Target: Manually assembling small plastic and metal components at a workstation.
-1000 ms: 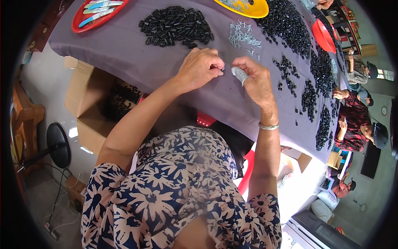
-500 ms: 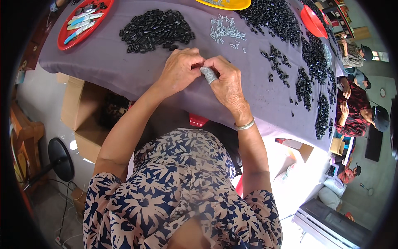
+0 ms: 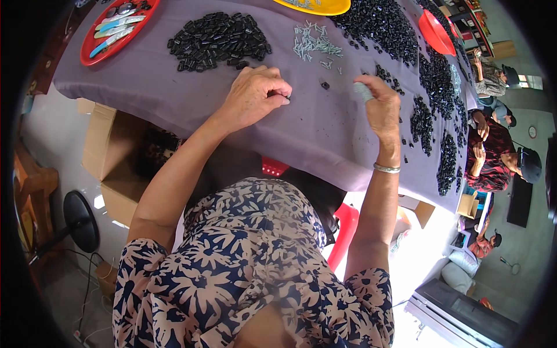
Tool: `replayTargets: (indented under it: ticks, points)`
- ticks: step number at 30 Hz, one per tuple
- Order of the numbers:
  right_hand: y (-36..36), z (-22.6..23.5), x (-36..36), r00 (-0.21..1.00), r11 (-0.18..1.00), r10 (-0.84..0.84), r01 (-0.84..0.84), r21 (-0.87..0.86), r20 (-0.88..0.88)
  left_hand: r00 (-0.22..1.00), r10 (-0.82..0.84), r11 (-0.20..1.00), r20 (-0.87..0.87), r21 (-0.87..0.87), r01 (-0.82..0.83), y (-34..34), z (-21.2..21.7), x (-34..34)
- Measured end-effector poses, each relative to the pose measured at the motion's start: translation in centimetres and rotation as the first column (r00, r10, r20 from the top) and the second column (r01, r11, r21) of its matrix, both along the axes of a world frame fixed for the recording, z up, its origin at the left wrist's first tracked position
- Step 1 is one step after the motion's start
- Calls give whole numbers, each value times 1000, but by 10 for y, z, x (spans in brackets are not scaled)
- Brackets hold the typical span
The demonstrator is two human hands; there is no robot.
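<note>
My left hand (image 3: 255,95) is closed above the purple-grey cloth, thumb and forefinger pinching a small dark piece (image 3: 288,97) that is mostly hidden. My right hand (image 3: 382,107) is apart from it on the right, next to scattered small black pieces (image 3: 390,78). Its fingers are curled in and a grey wrap (image 3: 363,91) covers one digit; what they hold, if anything, is hidden. Between the hands is a single black piece (image 3: 325,85). Beyond my left hand lies a heap of larger black pieces (image 3: 220,42). Small silvery pins (image 3: 313,42) are spread to its right.
A red tray (image 3: 87,57) with knives stands far left, a yellow dish (image 3: 325,7) at the far edge, and a red bowl (image 3: 435,33) far right among black heaps (image 3: 380,26). A cardboard box (image 3: 98,145) sits below the table. Other people (image 3: 493,153) are at the right.
My right hand has parted from the left and moved right, toward the scattered black pieces. A single black piece now shows between the hands. My left hand has stayed nearly still.
</note>
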State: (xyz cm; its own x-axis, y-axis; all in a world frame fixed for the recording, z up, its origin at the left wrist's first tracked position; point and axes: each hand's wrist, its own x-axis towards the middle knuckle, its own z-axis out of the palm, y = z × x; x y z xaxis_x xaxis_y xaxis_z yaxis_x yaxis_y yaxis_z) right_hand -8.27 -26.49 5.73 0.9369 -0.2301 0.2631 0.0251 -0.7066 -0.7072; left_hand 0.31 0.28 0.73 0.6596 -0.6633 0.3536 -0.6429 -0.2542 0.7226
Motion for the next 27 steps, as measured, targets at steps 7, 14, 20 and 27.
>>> replayTargets:
  ticks: [7, 14, 20, 27]
  points:
    - [33, -10, 16, 982, 933, 184, -157, -325, 52, 1000, 13, 1000, 5, -17, -13, 1, -1, -4]
    - [48, -17, 11, 978, 840, 198, -138, -524, 60, 999, 15, 1000, 39, -28, -14, 2, -4, -1]
    - [43, -19, 2, 987, 895, 151, -110, -432, 61, 1000, 12, 1000, 27, -14, -11, 1, -4, 1]
    - [36, -26, 0, 994, 987, 105, -106, -119, -14, 1000, 16, 1000, 19, -20, -15, 2, -3, 0]
